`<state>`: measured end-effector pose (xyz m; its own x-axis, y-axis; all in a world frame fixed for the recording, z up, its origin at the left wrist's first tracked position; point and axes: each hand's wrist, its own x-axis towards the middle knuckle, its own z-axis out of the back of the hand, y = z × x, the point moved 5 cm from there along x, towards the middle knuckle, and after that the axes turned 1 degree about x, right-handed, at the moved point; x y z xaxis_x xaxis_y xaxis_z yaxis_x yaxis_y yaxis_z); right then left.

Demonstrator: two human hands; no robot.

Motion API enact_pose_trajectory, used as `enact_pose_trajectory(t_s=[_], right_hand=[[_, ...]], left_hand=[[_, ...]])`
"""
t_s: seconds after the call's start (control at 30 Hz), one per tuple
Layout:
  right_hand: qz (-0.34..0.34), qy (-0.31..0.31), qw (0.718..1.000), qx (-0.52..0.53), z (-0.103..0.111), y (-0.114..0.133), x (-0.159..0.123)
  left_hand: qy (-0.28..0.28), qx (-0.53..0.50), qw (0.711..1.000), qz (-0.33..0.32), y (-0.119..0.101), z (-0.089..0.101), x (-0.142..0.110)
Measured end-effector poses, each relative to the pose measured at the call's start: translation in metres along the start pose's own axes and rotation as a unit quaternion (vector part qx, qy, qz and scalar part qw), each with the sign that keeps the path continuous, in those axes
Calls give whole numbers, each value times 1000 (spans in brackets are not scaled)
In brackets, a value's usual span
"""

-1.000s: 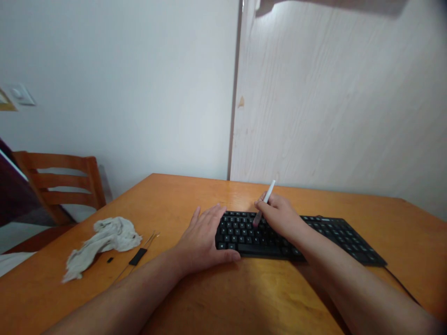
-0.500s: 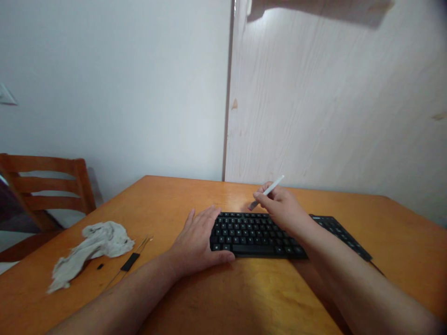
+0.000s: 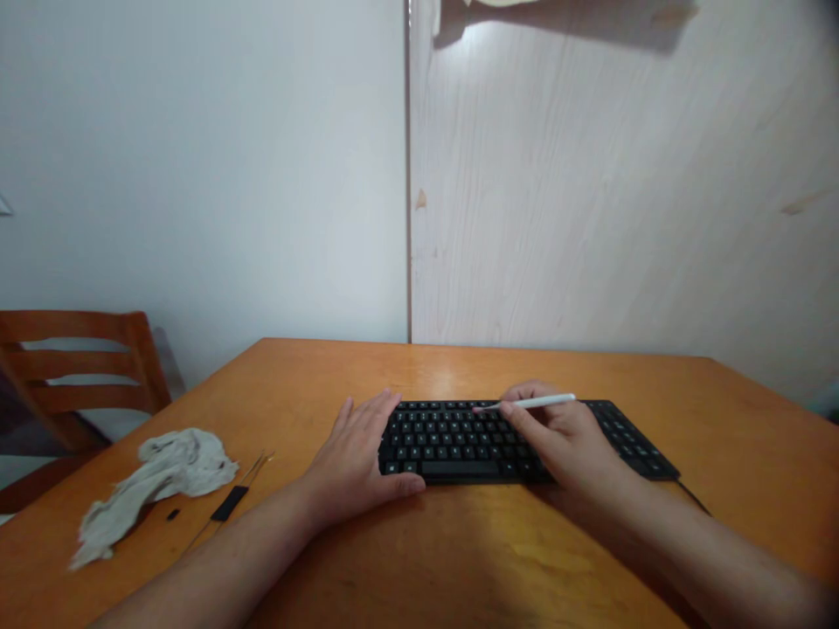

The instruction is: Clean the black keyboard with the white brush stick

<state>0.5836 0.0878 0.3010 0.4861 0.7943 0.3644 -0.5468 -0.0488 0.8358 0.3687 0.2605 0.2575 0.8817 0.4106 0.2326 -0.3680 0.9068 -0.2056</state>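
On an orange wooden table (image 3: 459,371), both my bare hands sit at a black computer keyboard (image 3: 472,445). My left hand (image 3: 357,459) is open, its fingers spread over the keyboard's left end and its thumb lying along the front edge. This broad, flat placing looks like a sound way to keep the board from sliding. My right hand (image 3: 557,432) is closed in a pinch on a slim white pen-like tool (image 3: 534,402), which lies almost level above the keyboard. Its narrow tip reaches the top row of keys near the middle, though I cannot tell whether it touches them. Holding the tool this low and shallow seems to give fine control close to the keycaps.

To my left lie a crumpled pale cloth (image 3: 150,485), a black strip (image 3: 229,504) with thin wires, and a small black piece (image 3: 173,514). A black cable (image 3: 691,496) runs from the keyboard's right end. Beyond the table are a slatted wooden chair (image 3: 79,367), a white wall (image 3: 197,175), and a pale wood-grain door (image 3: 557,175).
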Motion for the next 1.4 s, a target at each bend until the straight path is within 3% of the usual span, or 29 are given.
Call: enact_pose_trajectory(t_s=[0.17,0.3,0.4,0.67,0.97,1.17,1.4], right_hand=[[71,-13,996,-60,-6,-3,-10],[165,-7,977,-136,-13,0,-11],[200,-4,963,-180,-16,0,-15],[198,14,962,-190,-17,4,-17],[205,-23,964,-166,-15,-1,-18],[192,10,965,-178,-18,-1,-18],[208,-17,962,-175,-16,0,-18]], left_hand=[[4,6,1000,9,1,0,0],[3,5,1000,11,1,-1,0],[2,4,1000,9,-1,0,0],[8,14,1000,11,0,0,0],[0,3,1000,13,-2,2,0],[4,4,1000,18,-1,1,-1],[1,6,1000,14,0,-1,-1]])
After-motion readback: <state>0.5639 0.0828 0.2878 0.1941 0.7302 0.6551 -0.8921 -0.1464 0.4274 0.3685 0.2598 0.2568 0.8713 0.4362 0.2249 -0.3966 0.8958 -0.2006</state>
